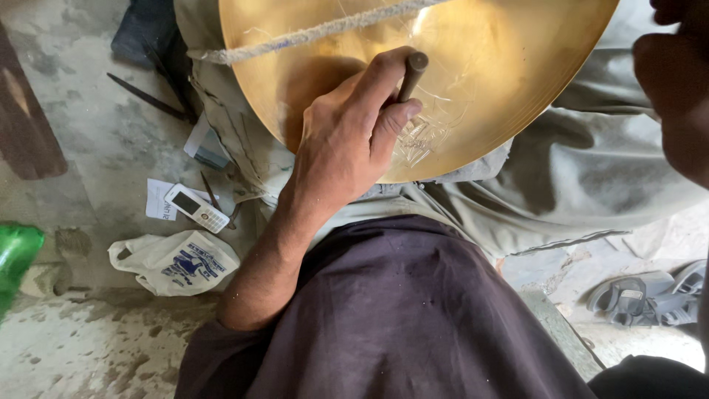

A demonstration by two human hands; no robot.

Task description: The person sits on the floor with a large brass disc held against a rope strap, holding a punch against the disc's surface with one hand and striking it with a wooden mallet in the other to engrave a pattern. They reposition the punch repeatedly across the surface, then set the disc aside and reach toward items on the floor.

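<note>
Hands: left hand [347,140] is curled tight around a metal engraving punch [412,74], thumb and fingers pinching it; right hand [676,89] shows only as a dark, blurred shape at the frame's right edge, so I cannot tell its grip.
Punch: tilted, tip hidden behind the fingers, against the brass plate [509,66].
Plate: resting on the person's lap, engraved lines beside the thumb, a rope [310,33] across its top.
Floor: mobile phone [196,208], white plastic bag [177,260], grey sandals [650,295].
</note>
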